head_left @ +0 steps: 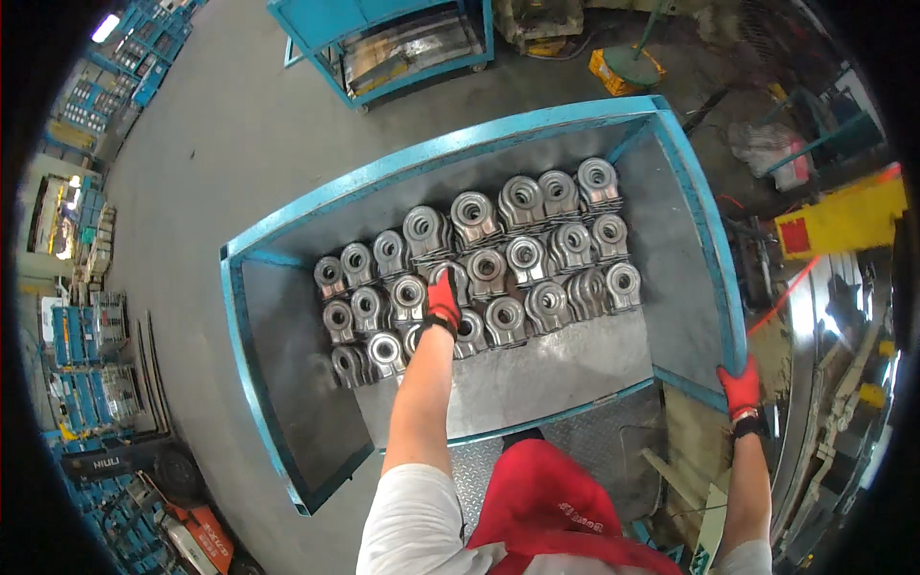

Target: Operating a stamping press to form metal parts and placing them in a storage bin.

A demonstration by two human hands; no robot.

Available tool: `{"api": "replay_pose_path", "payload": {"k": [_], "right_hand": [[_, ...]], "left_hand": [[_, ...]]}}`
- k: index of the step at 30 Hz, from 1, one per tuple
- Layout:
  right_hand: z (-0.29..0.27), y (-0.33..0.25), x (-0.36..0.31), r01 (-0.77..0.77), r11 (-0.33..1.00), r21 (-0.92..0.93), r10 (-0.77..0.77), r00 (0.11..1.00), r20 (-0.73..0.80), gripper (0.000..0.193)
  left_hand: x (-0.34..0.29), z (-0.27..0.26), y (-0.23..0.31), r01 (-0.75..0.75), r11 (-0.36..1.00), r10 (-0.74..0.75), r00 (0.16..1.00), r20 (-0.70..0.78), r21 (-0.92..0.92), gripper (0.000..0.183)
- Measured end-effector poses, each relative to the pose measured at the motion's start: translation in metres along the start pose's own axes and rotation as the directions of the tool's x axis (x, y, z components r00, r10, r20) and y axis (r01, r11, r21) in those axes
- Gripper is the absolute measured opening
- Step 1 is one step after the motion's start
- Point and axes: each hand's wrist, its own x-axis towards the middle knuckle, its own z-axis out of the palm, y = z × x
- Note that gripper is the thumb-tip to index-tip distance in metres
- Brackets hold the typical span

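My left hand (444, 303), in a red glove with a dark wrist band, reaches into a large blue-framed metal bin (446, 146). Its fingers are closed on the edge of a shiny ring-ended metal part (456, 280) in the middle row; the grip is partly covered by the glove. Stacks of similar metal parts (486, 270) stand in three rows on the bin's grey floor (565, 369), their round holes facing up. On the right, my right hand (741, 391), also red-gloved, is wrapped round the bin's blue rim near its front corner.
A blue wheeled cart (350, 53) stands beyond the bin. Yellow and red equipment (843, 222) and machinery crowd the right side. Blue racks (81, 355) line the far left, with an orange and black vehicle (196, 527) at lower left. A metal tread plate (575, 450) lies near my feet.
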Motion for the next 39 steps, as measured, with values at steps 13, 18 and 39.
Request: {"api": "replay_pose_path", "payload": {"k": [13, 18, 39], "right_hand": [[0.028, -0.014, -0.094, 0.308, 0.942, -0.137, -0.337, 0.863, -0.376, 0.075], [0.081, 0.072, -0.249, 0.32, 0.947, 0.034, -0.317, 0.945, -0.08, 0.058], [0.147, 0.283, -0.706, -0.835, 0.024, 0.549, 0.864, 0.294, 0.409, 0.055]], "left_hand": [[-0.182, -0.126, -0.139, -0.517, 0.452, -0.367, 0.635, 0.679, 0.727, 0.046], [-0.221, -0.076, -0.159, -0.613, 0.299, -0.505, 0.548, 0.666, 0.731, 0.049], [-0.375, 0.104, -0.257, -0.71, 0.232, -0.846, 0.19, 0.498, 0.665, 0.044]]}}
